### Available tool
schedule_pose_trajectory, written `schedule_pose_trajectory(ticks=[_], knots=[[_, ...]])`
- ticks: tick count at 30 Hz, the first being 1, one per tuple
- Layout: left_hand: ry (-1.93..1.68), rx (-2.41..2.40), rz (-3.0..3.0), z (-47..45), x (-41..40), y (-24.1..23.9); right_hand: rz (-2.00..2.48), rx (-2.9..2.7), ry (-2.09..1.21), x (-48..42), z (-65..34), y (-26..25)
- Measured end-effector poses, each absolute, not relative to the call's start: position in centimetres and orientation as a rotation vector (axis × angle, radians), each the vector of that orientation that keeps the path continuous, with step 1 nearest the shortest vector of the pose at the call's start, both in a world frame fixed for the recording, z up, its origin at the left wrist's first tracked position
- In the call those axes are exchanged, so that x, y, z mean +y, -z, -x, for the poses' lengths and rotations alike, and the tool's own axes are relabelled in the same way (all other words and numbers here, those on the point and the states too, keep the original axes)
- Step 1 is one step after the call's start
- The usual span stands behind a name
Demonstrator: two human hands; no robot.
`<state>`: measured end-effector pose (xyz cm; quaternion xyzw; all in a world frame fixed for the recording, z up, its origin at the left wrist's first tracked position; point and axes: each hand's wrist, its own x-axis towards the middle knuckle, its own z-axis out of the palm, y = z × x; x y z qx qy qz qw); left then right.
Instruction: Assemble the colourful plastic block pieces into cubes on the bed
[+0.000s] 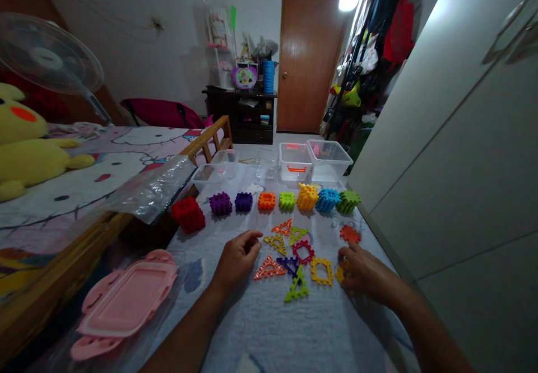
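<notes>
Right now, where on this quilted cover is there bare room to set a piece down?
Bare cover lies between your forearms, below the flat plastic shapes, and between the pink lid and your left hand. It's crowded among those shapes and along the row of cubes.

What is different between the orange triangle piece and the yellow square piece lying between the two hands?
The orange piece is a triangular frame, but the yellow piece is a square frame. The orange piece lies closer to the left hand, and the yellow piece lies closer to the right hand. Both are flat, notched plastic frames with open centres, lying on the quilted cover.
</notes>
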<state>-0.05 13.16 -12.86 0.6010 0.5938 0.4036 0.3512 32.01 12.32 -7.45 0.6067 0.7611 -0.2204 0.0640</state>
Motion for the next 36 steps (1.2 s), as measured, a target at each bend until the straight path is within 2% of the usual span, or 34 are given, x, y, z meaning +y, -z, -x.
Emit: schedule_pose_trajectory(ticks=[5,10,12,17,22,29,32,36], knots=[[-1.055,1.540,-1.558,0.0,13.3,13.2,-1.988,2.343,0.815,12.0,-32.5,8.2],[-1.075,1.575,-1.536,0.1,13.3,12.9,-2.170,2.557,0.381,13.5,-32.5,8.9],[-1.065,1.581,-1.544,0.2,13.4,12.9,-2.152,2.620,0.312,13.5,-32.5,9.4],[-1.055,1.568,-1.554,0.3,13.4,13.1,-1.921,2.667,0.621,12.1,-33.4,10.1],[-1.044,1.576,-1.561,0.1,13.3,13.0,-2.087,2.618,0.481,12.2,-34.0,11.0],[-1.080,1.590,-1.547,0.3,13.5,12.8,-2.095,2.523,0.372,13.3,-32.8,11.8],[-1.078,1.596,-1.533,0.3,13.5,12.8,-2.102,2.594,0.447,12.6,-32.4,10.9],[-1.077,1.583,-1.529,0.2,13.5,12.8,-1.803,2.831,0.685,11.2,-30.5,9.1]])
